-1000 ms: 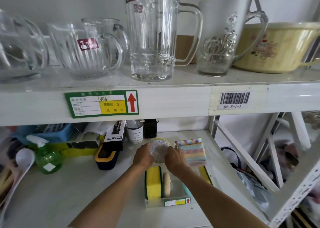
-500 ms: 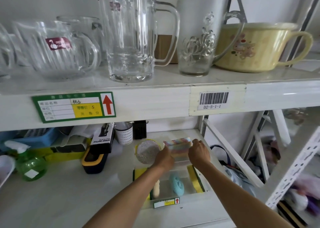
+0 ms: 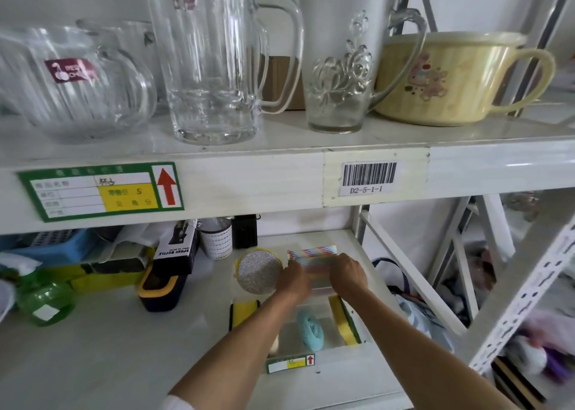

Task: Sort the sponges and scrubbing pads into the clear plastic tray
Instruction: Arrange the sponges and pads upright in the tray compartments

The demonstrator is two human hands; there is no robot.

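Note:
On the lower shelf stands the clear plastic tray [image 3: 323, 355] with a small price label on its front wall. Inside it are a teal scrubbing pad [image 3: 310, 331], a yellow sponge [image 3: 340, 318] at the right wall and a yellow-and-dark sponge [image 3: 244, 311] at the left. A round silver scrubbing pad [image 3: 257, 271] with a yellow rim leans at the tray's back left. My left hand [image 3: 294, 280] and my right hand [image 3: 348, 274] both grip a rainbow-striped pad [image 3: 314, 262] at the tray's back, one hand on each side.
A black-and-yellow box [image 3: 161, 288], a spray bottle carton [image 3: 175, 247] and a green spray bottle [image 3: 45, 300] sit to the left. The upper shelf [image 3: 280, 173] hangs low overhead with glass mugs and a yellow bowl [image 3: 448, 76]. A white upright [image 3: 357, 223] borders the right.
Both hands left the round silver pad, which now leans at the tray's back left, and moved right onto the rainbow-striped pad. The view shifted rightward.

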